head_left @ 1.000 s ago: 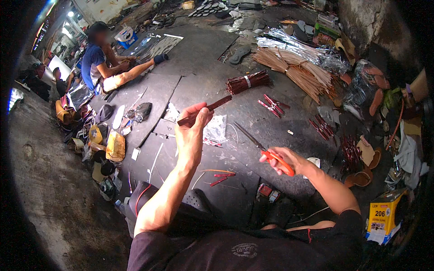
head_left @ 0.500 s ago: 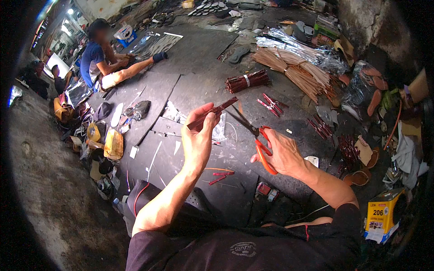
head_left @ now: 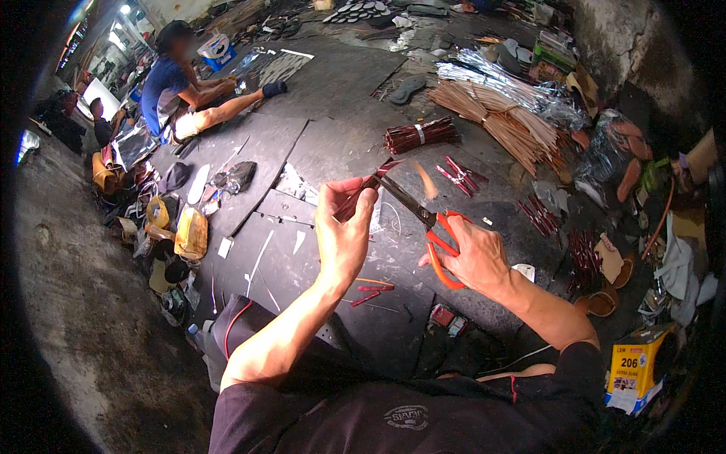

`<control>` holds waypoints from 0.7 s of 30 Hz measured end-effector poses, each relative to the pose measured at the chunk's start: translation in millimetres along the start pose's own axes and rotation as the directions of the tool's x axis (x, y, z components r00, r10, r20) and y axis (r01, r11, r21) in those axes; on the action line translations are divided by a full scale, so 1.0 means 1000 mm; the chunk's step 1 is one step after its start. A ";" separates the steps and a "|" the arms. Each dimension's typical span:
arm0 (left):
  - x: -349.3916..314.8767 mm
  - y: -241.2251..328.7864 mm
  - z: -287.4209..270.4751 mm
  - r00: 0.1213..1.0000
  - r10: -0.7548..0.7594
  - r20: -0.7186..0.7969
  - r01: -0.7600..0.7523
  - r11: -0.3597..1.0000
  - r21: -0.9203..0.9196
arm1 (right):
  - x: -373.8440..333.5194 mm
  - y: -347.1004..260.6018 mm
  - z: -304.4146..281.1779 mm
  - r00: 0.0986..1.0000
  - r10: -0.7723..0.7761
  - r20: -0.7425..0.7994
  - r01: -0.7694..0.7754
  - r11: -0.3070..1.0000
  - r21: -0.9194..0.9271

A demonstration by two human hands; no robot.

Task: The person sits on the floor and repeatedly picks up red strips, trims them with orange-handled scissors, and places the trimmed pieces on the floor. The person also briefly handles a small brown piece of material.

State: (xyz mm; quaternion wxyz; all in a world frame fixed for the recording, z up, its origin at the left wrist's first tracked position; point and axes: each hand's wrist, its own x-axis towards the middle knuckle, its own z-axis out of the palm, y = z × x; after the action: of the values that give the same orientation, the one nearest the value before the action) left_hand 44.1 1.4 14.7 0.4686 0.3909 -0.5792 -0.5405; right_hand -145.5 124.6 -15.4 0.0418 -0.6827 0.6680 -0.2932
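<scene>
My left hand [head_left: 344, 227] pinches a dark red strip [head_left: 389, 167] between thumb and fingers. The strip's far end points up and right, at the tip of the scissors. My right hand [head_left: 478, 256] grips the scissors [head_left: 406, 198], its fingers in the orange handles. The dark blades look nearly closed and meet the strip just beyond my left fingertips. A blurred tan sliver [head_left: 425, 180] is in the air right of the blades. Below my hands, short red pieces [head_left: 366, 296] lie on the dark floor mat.
Ahead lies a banded bundle of dark red strips [head_left: 420, 135], with tan strips [head_left: 491, 117] beyond. Loose red strips [head_left: 463, 178] are to the right. A yellow box [head_left: 639, 362] stands at lower right, a yellow jerrycan [head_left: 191, 233] at left. Another person [head_left: 170, 94] sits at far left.
The scissor blades have come closer together at the strip. The tan sliver has shifted right, away from the blades. My left hand has moved slightly right.
</scene>
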 end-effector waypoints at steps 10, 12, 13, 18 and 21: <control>0.001 -0.004 0.001 1.000 0.027 0.010 -0.026 0.999 -0.031 | 0.000 -0.001 -0.006 0.999 -0.040 0.000 0.040 0.998 -0.053; 0.000 -0.002 0.002 1.000 0.013 0.008 -0.013 1.000 -0.015 | -0.002 0.001 -0.005 0.998 -0.056 -0.015 0.055 0.996 -0.065; -0.001 0.000 0.003 1.000 0.002 0.007 -0.002 1.000 0.006 | -0.004 0.005 -0.003 0.998 -0.063 -0.020 0.062 0.995 -0.072; 0.000 -0.009 0.000 1.000 -0.009 -0.010 0.009 1.000 0.030 | -0.014 0.019 0.003 0.999 -0.039 -0.007 0.039 0.998 -0.042; 0.012 -0.014 -0.013 0.999 -0.039 -0.035 0.038 0.999 -0.033 | -0.027 0.027 0.008 0.999 -0.048 0.025 0.047 0.997 0.053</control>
State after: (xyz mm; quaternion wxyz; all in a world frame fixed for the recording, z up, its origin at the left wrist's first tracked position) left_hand 52.4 -14.8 2.3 0.4747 0.4038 -0.5545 -0.5515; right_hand -164.6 144.1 -43.2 0.0616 -0.7009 0.6430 -0.3025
